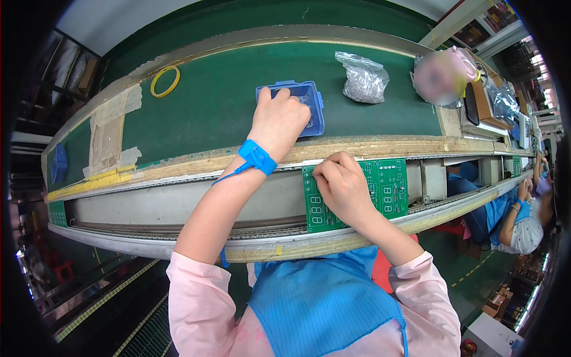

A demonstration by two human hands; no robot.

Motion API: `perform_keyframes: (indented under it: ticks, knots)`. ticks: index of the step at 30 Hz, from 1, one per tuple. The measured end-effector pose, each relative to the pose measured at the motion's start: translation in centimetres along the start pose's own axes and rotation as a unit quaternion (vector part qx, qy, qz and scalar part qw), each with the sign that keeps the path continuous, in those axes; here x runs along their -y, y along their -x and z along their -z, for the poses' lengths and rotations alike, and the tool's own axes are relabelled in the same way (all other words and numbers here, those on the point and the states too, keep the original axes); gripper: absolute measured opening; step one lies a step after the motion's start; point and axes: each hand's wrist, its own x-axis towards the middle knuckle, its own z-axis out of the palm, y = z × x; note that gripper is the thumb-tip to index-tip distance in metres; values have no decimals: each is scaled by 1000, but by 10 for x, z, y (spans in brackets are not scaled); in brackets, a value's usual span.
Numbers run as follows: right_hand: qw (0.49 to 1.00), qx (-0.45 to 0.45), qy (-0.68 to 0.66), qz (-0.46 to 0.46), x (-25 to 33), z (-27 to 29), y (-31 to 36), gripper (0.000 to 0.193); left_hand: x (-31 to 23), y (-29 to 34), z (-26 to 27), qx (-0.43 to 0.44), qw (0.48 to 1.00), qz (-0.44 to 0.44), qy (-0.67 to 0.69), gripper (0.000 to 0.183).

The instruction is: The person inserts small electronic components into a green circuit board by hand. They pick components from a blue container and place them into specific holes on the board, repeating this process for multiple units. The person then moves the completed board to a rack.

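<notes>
My left hand (278,119) reaches over the near side of a blue plastic bin (318,113), its fingers bent down inside. Small clear pieces show in the bin, but my fingertips and anything between them are hidden. A blue wrist strap (257,157) with a cord circles my left wrist. Closed over a green circuit board (389,178), my right hand (342,184) has its fingers pinched near the board's left part; what they hold I cannot make out. The board lies across the conveyor rails and carries white digit outlines and small components.
A clear bag of small parts (364,83) and a yellow tape roll (165,81) rest on the green bench (208,89). Another circuit board (57,213) sits at the rail's left end. A pink object (443,74) stands at right; another person (523,223) sits farther along the line.
</notes>
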Motion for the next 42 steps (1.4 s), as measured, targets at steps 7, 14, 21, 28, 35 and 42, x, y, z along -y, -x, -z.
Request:
perform_keyframes:
  ticks: [7, 14, 21, 28, 35, 42]
  knots:
    - [1000, 7, -8, 3, -2, 0, -1, 14, 1, -3, -3, -3, 1000, 5, 5, 10]
    - [1000, 19, 0, 21, -1, 4, -3, 16, 6, -2, -14, -38, 999, -11, 5, 17]
    - [993, 56, 73, 78, 5, 7, -10, 20, 14, -3, 0, -74, 991, -23, 109, 11]
    - [996, 76, 38, 10, 4, 7, -9, 32, 7, 29, 28, -124, 910, 46, 392, 8]
    - [996, 11, -76, -37, 19, 26, -1, 30, -11, 71, 25, -77, 758, 93, 641, 19]
    - [974, 18, -212, -81, 28, 36, 53, 21, -35, 94, 12, -22, 696, 203, 688, 15]
